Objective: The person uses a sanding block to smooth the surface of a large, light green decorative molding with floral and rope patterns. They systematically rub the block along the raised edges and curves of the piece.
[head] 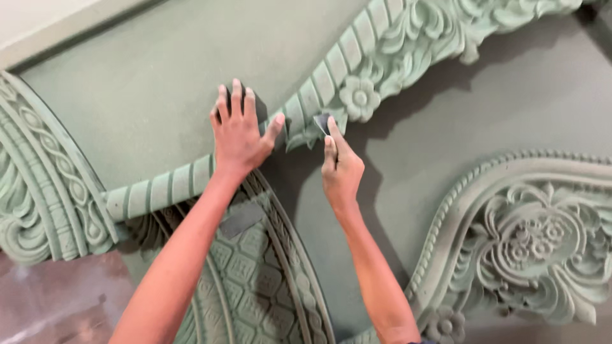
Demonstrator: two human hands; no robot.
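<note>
The left hand (238,130) lies open and flat, fingers spread, on the smooth pale green panel (146,89) of a large carved furniture piece, its thumb touching the ribbed, rope-like moulding (319,89) that runs diagonally from lower left to upper right. The right hand (341,167) is closed in a pinch on a small dark grey piece of sandpaper (322,122), pressing it against the lower edge of that moulding, just beside one carved flower rosette (360,97).

A second dark grey sheet of sandpaper (241,220), roughly rectangular, lies loose on the curved lattice-carved panel (255,280) beneath the left forearm, well apart from both hands. That makes two abrasive pieces in view: one gripped, one lying free.

Three other carved sections show, all in the same matte green: a braided scroll border (38,185) at the left edge, leafy scrollwork (440,32) along the top right, and a beaded oval medallion (535,236) with floral relief at the lower right. A smaller second rosette (445,326) sits at the bottom, near the right forearm. A patch of reddish-brown floor (51,299) shows at the lower left corner. No packages, labels or signs can be made out.
</note>
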